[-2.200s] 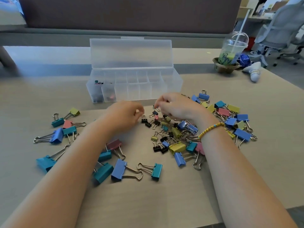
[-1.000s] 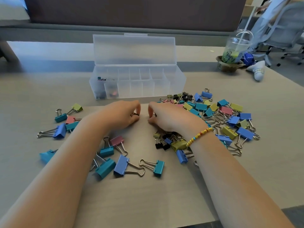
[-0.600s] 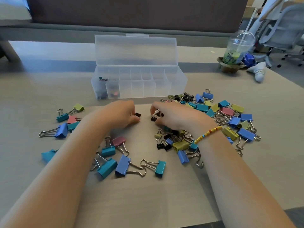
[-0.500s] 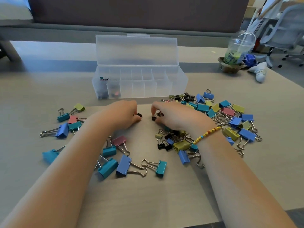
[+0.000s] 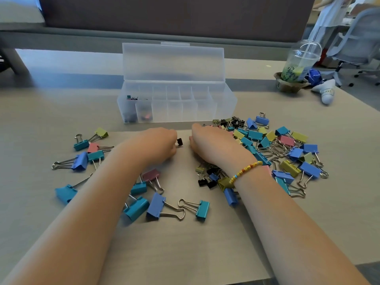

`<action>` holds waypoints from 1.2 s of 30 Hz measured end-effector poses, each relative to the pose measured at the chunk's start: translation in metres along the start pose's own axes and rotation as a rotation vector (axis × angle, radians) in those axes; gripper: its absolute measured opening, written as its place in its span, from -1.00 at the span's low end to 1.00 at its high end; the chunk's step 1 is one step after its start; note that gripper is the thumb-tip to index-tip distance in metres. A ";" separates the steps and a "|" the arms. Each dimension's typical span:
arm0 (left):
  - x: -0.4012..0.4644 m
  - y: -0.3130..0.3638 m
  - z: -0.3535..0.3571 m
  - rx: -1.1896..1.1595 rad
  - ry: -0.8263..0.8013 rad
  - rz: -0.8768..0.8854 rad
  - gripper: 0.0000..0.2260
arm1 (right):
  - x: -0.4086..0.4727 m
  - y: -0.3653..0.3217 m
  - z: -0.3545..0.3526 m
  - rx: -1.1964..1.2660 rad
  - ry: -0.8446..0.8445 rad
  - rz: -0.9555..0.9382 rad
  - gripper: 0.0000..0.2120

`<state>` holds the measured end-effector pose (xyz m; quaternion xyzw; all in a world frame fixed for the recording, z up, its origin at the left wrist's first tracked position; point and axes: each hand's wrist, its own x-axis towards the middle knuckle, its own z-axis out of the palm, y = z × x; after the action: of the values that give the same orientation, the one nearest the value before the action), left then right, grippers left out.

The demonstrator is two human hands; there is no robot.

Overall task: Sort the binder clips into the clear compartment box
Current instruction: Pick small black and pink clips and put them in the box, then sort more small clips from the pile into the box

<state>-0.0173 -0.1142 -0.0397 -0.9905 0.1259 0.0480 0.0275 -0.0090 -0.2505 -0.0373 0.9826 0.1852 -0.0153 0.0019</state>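
On the pale wooden table (image 5: pixel 61 112) two bare hands lie close together. The left hand (image 5: pixel 158 144) has its fingers curled and pinches a tiny black binder clip (image 5: pixel 179 142) by its wire handles. The right hand (image 5: pixel 213 144) lies palm down on the heap of coloured binder clips (image 5: pixel 267 145); its fingers are hidden, so I cannot tell how they sit. Just behind the hands stands the clear plastic compartment box (image 5: pixel 226 103), lid up, with a few small clips in its left cells. More big clips lie by the left arm.
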 end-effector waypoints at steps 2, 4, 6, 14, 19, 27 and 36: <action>0.001 0.002 0.001 0.011 0.015 0.000 -0.81 | 0.002 -0.001 0.002 -0.054 0.033 -0.012 -0.80; 0.002 0.001 0.001 -0.045 0.038 -0.004 -0.82 | 0.005 0.000 0.004 -0.051 0.074 -0.021 -0.80; 0.003 -0.002 -0.002 -0.277 0.075 -0.021 -0.87 | 0.007 0.003 0.006 0.072 0.130 -0.009 -0.77; -0.001 -0.026 -0.013 -2.010 0.103 -0.121 -0.79 | 0.012 -0.007 -0.020 2.016 0.009 0.316 -0.75; -0.005 -0.046 -0.014 -2.253 0.169 -0.104 -0.75 | 0.028 -0.028 -0.027 2.123 0.024 0.281 -0.68; 0.016 -0.081 -0.026 -2.365 0.257 -0.231 -0.64 | 0.078 -0.053 -0.039 2.212 0.102 0.277 -0.78; 0.068 -0.117 -0.049 -2.098 0.567 -0.529 -0.76 | 0.147 -0.077 -0.054 2.251 0.178 0.369 -0.76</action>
<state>0.0822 -0.0214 0.0068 -0.4941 -0.1898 -0.1046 -0.8420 0.1019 -0.1249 0.0121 0.4367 -0.0813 -0.1022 -0.8901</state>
